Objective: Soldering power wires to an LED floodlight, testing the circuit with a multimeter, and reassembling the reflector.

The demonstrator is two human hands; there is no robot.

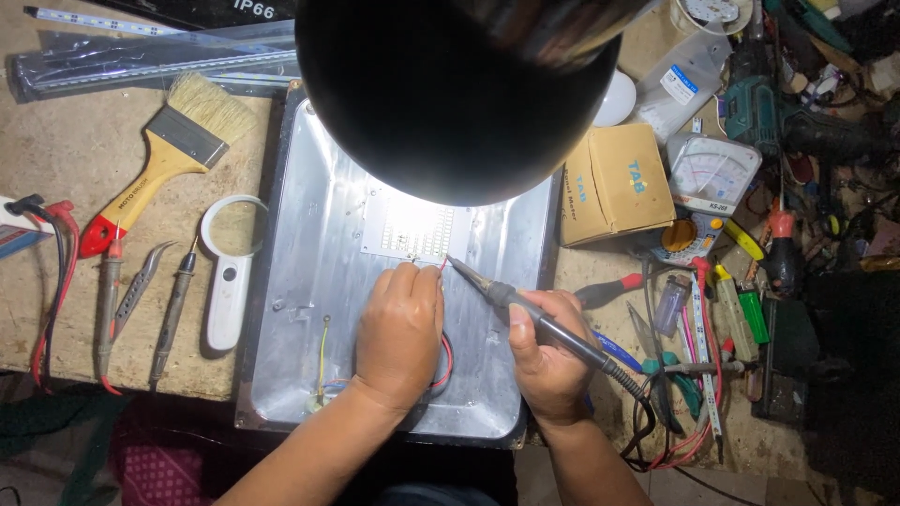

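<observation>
Right hand [548,361] gripping soldering iron [525,314] — tip at LED board [412,228], left hand [400,333] pinching 1 red wire [442,266] (lamp-lit)

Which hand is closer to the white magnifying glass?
Left. The left hand rests on the metal tray just beside the magnifying glass; the right hand is farther away, holding the soldering iron.

Two hands over one metal tray [309,309], which carries one white LED board [412,230]. One soldering iron [534,319]. Toward the bench's left edge: one paintbrush [173,155], one magnifying glass [230,272], one pair of tweezers [139,286], two test probes. Toward the right edge: one cardboard box [619,183], one analogue meter [708,178].
</observation>
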